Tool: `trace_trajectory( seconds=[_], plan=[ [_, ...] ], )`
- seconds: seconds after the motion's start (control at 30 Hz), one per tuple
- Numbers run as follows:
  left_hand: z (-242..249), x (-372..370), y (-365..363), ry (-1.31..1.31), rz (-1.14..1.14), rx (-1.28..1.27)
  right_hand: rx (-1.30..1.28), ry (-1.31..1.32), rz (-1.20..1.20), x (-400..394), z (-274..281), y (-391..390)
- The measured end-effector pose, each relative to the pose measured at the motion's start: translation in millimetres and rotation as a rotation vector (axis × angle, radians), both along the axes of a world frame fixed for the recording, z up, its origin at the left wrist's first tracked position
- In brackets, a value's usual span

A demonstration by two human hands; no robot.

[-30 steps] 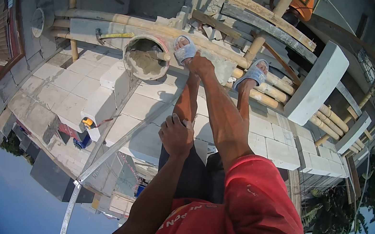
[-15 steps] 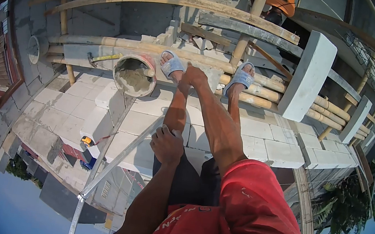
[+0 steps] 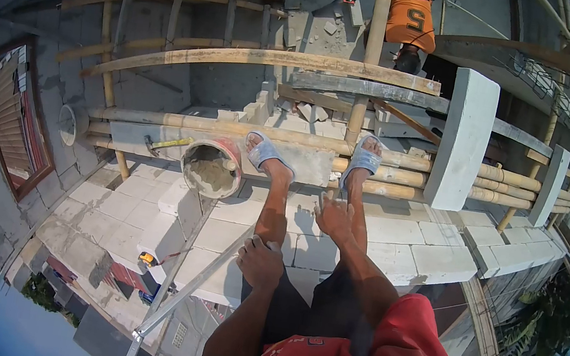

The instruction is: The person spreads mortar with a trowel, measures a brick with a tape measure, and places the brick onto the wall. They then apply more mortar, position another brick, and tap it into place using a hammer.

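Observation:
My left hand (image 3: 260, 263) rests on my left leg (image 3: 275, 210) just below the knee, with its fingers curled over it. Beside the shin of my right leg (image 3: 358, 222), my right hand (image 3: 334, 218) hangs with its fingers apart and nothing in them. Both feet wear pale blue sandals and rest near bamboo poles (image 3: 389, 174). A bucket (image 3: 212, 168) holding grey mortar stands left of my left foot. Next to it, a hammer (image 3: 151, 145) and a yellow-handled tool (image 3: 176, 142) lie on a grey board.
White blocks (image 3: 214, 230) form the surface below my legs. An upright white block (image 3: 462, 140) stands right of my feet. A metal straightedge (image 3: 189, 287) slants at left, near a yellow tape measure (image 3: 148, 259). A person in an orange shirt (image 3: 410, 21) is beyond the bamboo rails.
My right hand has left my left ankle and moved down and right, its fingers now apart. The view has shifted, so the bucket, poles and feet appear lower. More of the person in orange shows.

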State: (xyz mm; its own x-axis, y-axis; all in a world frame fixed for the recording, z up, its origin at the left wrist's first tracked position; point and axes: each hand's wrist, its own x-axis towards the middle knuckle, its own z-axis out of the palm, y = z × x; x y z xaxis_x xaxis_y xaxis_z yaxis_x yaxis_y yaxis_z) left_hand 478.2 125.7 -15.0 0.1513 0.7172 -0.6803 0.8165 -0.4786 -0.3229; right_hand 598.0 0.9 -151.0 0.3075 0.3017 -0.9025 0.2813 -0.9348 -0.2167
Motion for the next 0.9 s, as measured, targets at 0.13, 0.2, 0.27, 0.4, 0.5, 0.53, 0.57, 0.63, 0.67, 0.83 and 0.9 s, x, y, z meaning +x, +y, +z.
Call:
trace_trajectory(
  seconds=[0.13,0.2,0.27,0.4,0.5,0.53,0.57,0.63,0.67,0.83,0.9],
  plan=[
    [0.9,3.9,-2.1,0.010,0.014,0.017,-0.066,-0.116,0.017,-4.3,125.6,-58.0],
    [-0.4,-0.8,-3.5,-0.010,-0.006,0.033,-0.186,0.057,-0.036,-7.8,167.5,-71.9],
    [-3.7,-4.5,-6.4,-0.026,-0.032,0.059,-0.280,0.241,-0.112,-9.2,177.8,-79.0],
    [-7.1,-4.2,-5.5,-0.009,-0.093,0.113,-0.384,0.284,-0.018,-10.6,157.2,-61.9],
    [-7.4,-3.6,-9.5,-0.005,-0.140,0.112,-0.411,0.202,-0.008,-35.7,132.8,-79.1],
    [-7.4,-4.8,-10.1,-0.003,-0.148,0.123,-0.411,0.188,-0.007,-39.5,130.2,-80.7],
    [-6.1,-2.5,-9.8,0.012,-0.140,0.115,-0.407,0.172,-0.006,-37.3,132.0,-75.5],
    [-3.6,3.5,-7.0,0.042,-0.128,0.106,-0.465,0.097,0.014,-36.2,135.3,-65.3],
    [-3.8,3.5,-7.1,0.045,-0.124,0.105,-0.487,0.083,-0.003,-40.0,132.2,-64.7],
    [4.9,12.7,-1.5,0.057,-0.090,0.074,-0.434,-0.069,-0.018,-70.0,112.1,-80.1],
    [2.0,8.2,-2.2,0.032,-0.088,0.085,-0.419,-0.074,-0.058,-74.9,104.6,-87.3]
  ],
)
